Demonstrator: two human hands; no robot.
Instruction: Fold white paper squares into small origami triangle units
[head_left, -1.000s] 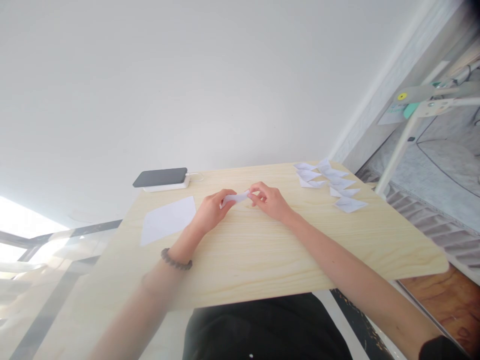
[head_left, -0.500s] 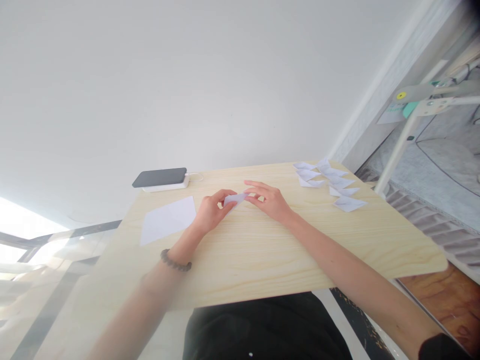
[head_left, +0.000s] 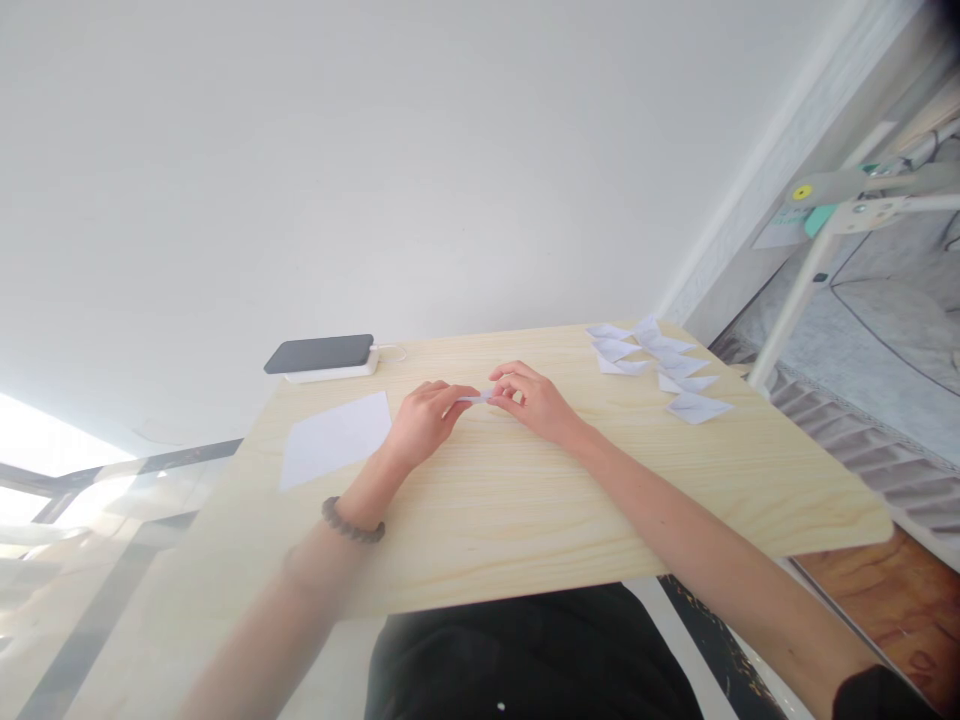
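Between my two hands is a small folded piece of white paper point(head_left: 475, 398), seen nearly edge-on, with much of it hidden by fingers. My left hand point(head_left: 426, 420) pinches its left end, thumb below and fingers on top. The right end is pinched between the thumb and fingers of my right hand point(head_left: 536, 402). A flat white sheet of paper point(head_left: 334, 440) lies on the table just left of my left hand. Several folded white paper pieces point(head_left: 699, 407) with pointed ends lie in two rows to the right of my right hand.
A dark-screened phone point(head_left: 321, 353) rests on a white box-like object point(head_left: 334, 373) at the table's back left, with a white cable point(head_left: 394, 350). The wooden table point(head_left: 495, 530) stands against a pale wall point(head_left: 450, 180). A white metal frame point(head_left: 795, 300) rises beyond the right edge.
The folded paper has turned from showing a broad face to a thin edge. My left hand has rolled over it, and my right fingers have curled in closer.
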